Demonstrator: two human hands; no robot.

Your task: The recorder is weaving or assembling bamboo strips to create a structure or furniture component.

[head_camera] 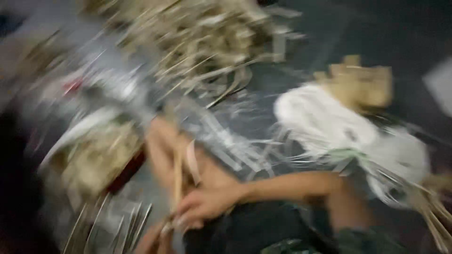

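1 pale strip (178, 175) held by 2 blurred hands (200, 207).

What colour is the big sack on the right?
White, the sack shows best in the head view, though blurred.

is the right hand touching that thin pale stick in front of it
Touching. In the head view the right hand has its fingers wrapped around the lower part of the thin stick, with no gap visible, though the picture is heavily blurred.
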